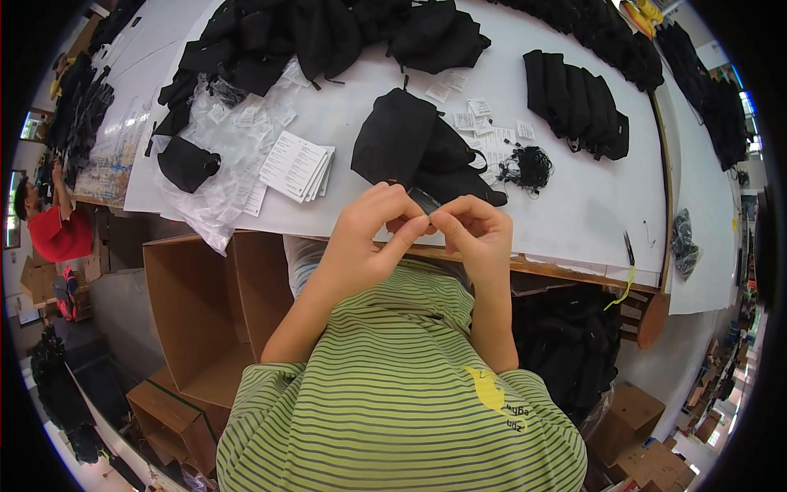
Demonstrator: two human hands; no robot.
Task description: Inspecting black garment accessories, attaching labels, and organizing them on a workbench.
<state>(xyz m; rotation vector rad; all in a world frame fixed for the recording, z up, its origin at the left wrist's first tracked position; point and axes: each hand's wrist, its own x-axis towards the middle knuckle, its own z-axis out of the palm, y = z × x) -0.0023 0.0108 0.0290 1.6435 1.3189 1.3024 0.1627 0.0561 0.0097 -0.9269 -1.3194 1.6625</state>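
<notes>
A black fabric bag (392, 135) lies on the white table in front of me, with a strap or flap spread to its right. At its near edge, a small dark strip (424, 201) runs between my hands. My left hand (375, 227) is closed, with thumb and index finger pinched at the strip's near end. Right beside it, my right hand (478, 232) pinches at the same spot, fingertips almost touching the left ones. Exactly what lies between the fingertips is too small to make out.
A stack of white printed cards (297, 168) and clear plastic bags (217, 139) lie to the left. Loose tags (478, 115), a tangle of black strings (527, 166) and a row of folded black bags (576, 107) are to the right. An open cardboard box (197, 312) stands below.
</notes>
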